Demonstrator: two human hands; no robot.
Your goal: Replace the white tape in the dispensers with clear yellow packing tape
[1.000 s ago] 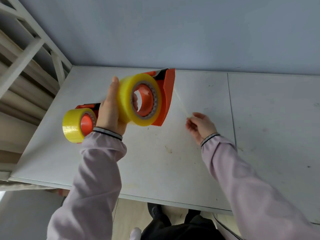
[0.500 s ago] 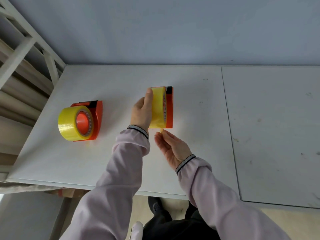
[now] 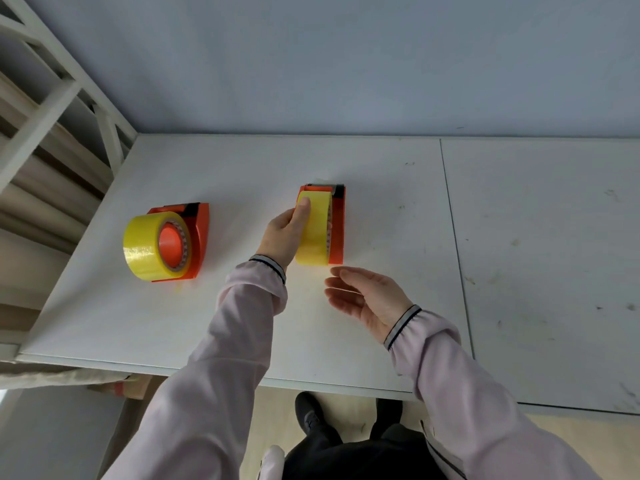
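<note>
- We see two orange dispensers on the white desk [image 3: 381,306], and each carries a roll of yellow tape; no white tape shows anywhere, so we judge the swap all but done.
- The left dispenser [image 3: 199,244] stands free toward the desk's left edge, its yellow roll [image 3: 145,251] seated on the orange hub, nobody touching it.
- The second dispenser [image 3: 337,230] stands near the middle of the desk, well clear of the front edge, with its own yellow roll [image 3: 315,233] mounted.
- Our left hand [image 3: 282,233] grips this roll, thumb laid flat along its outer face, the other fingers hidden behind it.
- Our right hand [image 3: 367,296] hovers just in front of that dispenser, palm turned up, fingers loosely spread, holding nothing.
- What looks left to us: letting go, and perhaps checking that the tape end reaches the cutter.
- Hard to make out: whether the tape end is threaded over the toothed blade at the far end, and whether the roll sits fully home on its hub.
- The desk's right edge is cut off.
</note>
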